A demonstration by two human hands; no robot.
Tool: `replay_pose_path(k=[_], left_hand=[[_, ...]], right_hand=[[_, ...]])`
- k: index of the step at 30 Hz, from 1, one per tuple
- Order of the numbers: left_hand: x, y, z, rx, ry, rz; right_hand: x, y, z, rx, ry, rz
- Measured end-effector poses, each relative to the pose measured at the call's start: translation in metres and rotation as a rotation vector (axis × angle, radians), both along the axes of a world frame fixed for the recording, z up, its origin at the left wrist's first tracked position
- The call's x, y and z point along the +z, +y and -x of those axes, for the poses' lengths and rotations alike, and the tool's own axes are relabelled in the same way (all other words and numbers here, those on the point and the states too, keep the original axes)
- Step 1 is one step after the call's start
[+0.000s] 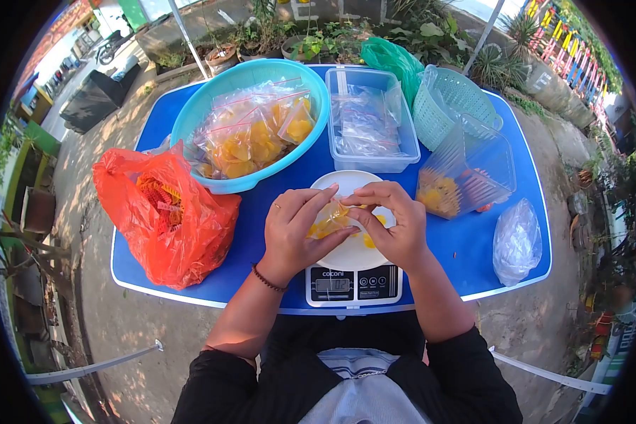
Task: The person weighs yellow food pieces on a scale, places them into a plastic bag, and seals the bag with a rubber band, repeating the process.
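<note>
Over a white plate [350, 260] on a digital kitchen scale [353, 285], my left hand [287, 225] grips a small clear plastic bag [328, 220] with yellow chip-like pieces inside. My right hand [397, 222] pinches at the bag's upper right side, thumb and fingertips close together. Whether a yellow piece is also between those fingertips is hard to make out. A few loose yellow pieces [369, 241] lie on the plate beneath my right hand. The scale's display is lit, its digits small.
A turquoise basin [319, 106] of filled bags stands back left, near a red plastic bag [194, 240]. A clear tub [374, 164] holds flat bags. To the right are a pale green basket [434, 102], a tilted clear container [484, 166] with yellow pieces and a bundled clear bag [517, 244].
</note>
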State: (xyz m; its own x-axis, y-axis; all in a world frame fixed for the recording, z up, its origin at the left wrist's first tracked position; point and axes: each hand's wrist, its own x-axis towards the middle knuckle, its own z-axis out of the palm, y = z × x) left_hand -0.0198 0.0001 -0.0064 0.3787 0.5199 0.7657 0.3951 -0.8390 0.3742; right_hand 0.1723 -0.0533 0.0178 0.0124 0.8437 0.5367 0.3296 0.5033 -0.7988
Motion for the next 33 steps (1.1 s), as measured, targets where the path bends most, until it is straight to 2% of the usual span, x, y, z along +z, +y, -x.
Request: replay_pose_path(k=[3, 6, 9, 12, 15, 22, 27, 33], left_hand=[[0.001, 0.001, 0.002, 0.049, -0.018, 0.0], [0.0, 0.002, 0.004, -0.003, -0.293, 0.233], [-0.013, 0.009, 0.005, -0.232, -0.581, 0.439], [-0.013, 0.006, 0.005, -0.347, -0.628, 0.577], [-0.013, 0.007, 0.006, -0.316, -0.578, 0.519], [-0.002, 0.006, 0.011, -0.114, -0.272, 0.311], [0.0, 0.004, 0.008, -0.082, -0.218, 0.223], [0.0, 0.004, 0.005, -0.024, -0.144, 0.119]], right_hand=[[0.003, 0.004, -0.01, -0.075, -0.196, -0.082], [0.007, 0.003, -0.017, -0.061, -0.437, 0.105], [0.006, -0.001, -0.005, -0.049, -0.671, -0.041], [0.002, -0.005, 0.009, -0.011, -0.809, 0.0], [0.001, -0.004, 0.01, 0.076, -0.762, 0.155], [0.008, -0.005, 0.004, 0.043, -0.652, 0.246], [0.009, -0.003, -0.007, 0.116, -0.478, 0.353], [0.012, 0.001, -0.014, 0.062, -0.325, 0.367]])
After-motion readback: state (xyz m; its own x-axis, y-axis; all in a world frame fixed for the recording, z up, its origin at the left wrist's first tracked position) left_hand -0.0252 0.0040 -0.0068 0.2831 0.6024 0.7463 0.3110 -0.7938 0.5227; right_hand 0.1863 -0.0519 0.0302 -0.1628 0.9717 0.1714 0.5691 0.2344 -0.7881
